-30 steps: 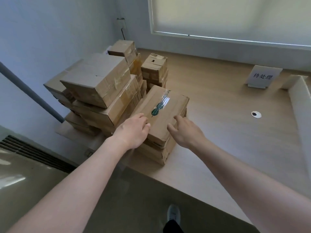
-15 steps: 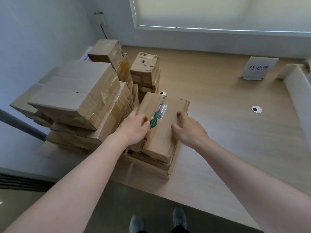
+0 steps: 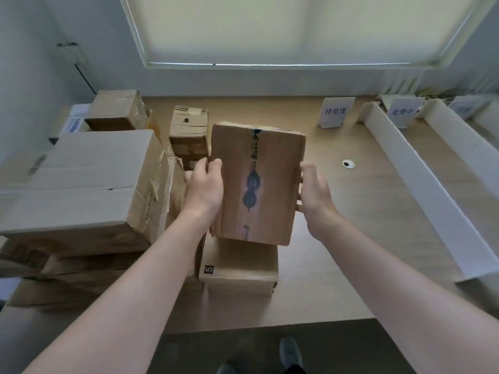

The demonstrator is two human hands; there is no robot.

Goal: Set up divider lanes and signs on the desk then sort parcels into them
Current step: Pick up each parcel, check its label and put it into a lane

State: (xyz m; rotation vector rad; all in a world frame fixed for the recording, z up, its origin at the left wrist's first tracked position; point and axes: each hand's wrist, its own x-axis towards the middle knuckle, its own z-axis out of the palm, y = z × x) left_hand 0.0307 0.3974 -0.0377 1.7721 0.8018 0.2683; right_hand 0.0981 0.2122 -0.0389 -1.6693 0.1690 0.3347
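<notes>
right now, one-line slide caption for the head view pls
Both hands, left hand and right hand, grip a taped parcel above the stack, beside two signed divider lanes.

Soft daylight is coming through the drawn window blind point(image 3: 294, 28) at the far wall, glowing pale and leaving the room evenly lit. A brighter strip is showing along the blind's lower edge. Faint shadows are falling toward the camera beside the white dividers point(image 3: 421, 184) on the desk point(image 3: 351, 238). The wide lens is bending the window frame and walls outward, and the edges and sign lettering are looking slightly blurred.
</notes>
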